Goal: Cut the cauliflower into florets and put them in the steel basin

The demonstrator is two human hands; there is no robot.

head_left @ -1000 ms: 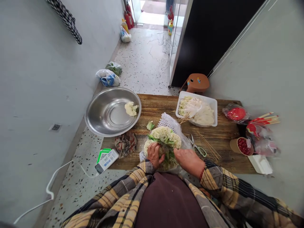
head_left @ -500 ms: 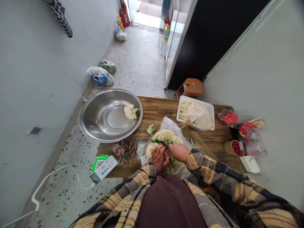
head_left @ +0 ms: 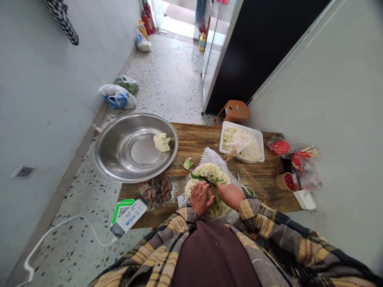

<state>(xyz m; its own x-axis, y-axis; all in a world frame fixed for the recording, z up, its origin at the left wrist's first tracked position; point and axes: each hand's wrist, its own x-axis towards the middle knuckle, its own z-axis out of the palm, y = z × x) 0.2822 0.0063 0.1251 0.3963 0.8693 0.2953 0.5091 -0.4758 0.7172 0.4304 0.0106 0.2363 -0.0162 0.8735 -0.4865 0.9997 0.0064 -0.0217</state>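
A cauliflower head with green leaves lies stem-up on white foam netting and a plastic bag, at the near edge of a wooden table. My left hand grips its left side, fingers curled round the florets. My right hand is closed on a dark knife whose blade points into the stem. One cut floret lies in the large steel basin at the table's left end.
A white tray of skewered food, scissors, loose bamboo skewers, a paper cup, red packets and a crumpled cloth share the table. A brown stool stands behind it. Plastic bags lie on the floor at left.
My right hand has drawn in from the cauliflower's right side onto its stem, beside my left hand. The view has shifted slightly leftward.
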